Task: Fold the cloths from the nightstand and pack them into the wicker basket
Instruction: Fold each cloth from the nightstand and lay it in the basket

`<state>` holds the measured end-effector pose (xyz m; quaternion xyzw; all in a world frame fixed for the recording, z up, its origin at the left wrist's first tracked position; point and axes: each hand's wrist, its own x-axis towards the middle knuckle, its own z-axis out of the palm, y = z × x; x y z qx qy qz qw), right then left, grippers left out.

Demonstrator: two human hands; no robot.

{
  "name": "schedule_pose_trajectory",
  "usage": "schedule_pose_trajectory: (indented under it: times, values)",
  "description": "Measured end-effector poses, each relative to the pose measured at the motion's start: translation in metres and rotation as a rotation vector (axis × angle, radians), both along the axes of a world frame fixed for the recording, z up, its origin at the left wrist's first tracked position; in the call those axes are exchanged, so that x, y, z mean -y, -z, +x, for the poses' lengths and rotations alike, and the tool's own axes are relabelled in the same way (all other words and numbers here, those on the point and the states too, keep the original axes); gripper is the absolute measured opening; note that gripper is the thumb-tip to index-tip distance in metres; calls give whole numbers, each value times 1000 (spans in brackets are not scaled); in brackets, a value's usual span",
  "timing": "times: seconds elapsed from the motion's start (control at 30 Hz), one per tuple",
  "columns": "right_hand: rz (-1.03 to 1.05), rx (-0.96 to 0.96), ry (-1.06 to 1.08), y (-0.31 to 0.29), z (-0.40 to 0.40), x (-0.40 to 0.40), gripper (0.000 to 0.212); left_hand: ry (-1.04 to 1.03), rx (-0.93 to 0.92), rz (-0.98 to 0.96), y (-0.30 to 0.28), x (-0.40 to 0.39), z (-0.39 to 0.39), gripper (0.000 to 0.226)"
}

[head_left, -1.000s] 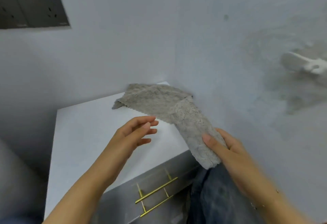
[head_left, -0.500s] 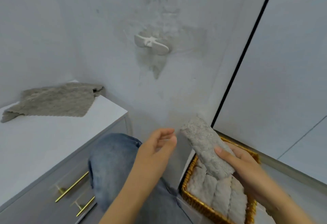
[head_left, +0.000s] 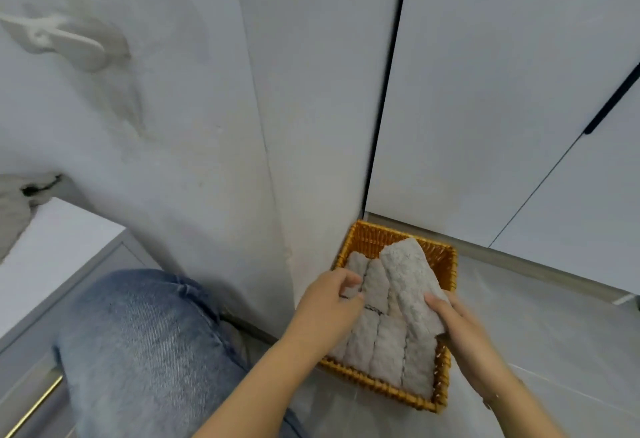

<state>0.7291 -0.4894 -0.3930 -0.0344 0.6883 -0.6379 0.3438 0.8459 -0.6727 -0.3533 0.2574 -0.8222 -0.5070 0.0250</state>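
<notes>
Right hand point(head_left: 460, 323) is clamped on the folded cloth point(head_left: 408, 275), thumb across its top face and fingers tucked underneath, holding it tilted over the wicker basket point(head_left: 446, 257) with its far end pointing at the basket's back wall. Left hand point(head_left: 332, 302) is down in the basket too, fingers curled and partly closed against the packed cloths point(head_left: 384, 347), near the basket's left side. Looks to me like it is pressing that row aside, making a gap for the newcomer, though whether it pinches one of them or only pushes, I cannot tell.

The packed ones lie side by side, filling most of the basket's front half. The back right corner of the basket is bare wicker, so that seems the likely slot, and the slant of the held cloth fits an entry from above.

Off to the far left of the basket, one loose cloth point(head_left: 14, 209) waits on the nightstand point(head_left: 62, 240). So more folding is left, I reckon.
</notes>
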Motion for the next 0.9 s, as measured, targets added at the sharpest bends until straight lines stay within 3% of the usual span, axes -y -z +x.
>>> schedule_pose_trajectory:
  times: [0.27,0.47,0.63,0.9]
  values:
    - [99,147,360,118,-73,20,31,149,176,-124,67,11,-82,34]
    - [201,175,346,173,-101,44,53,273,331,-252,126,26,-104,40]
    - [309,101,255,223,-113,51,57,352,380,-264,167,35,-92,51]
    - [336,115,68,250,-119,63,57,333,465,-235,199,45,-67,56]
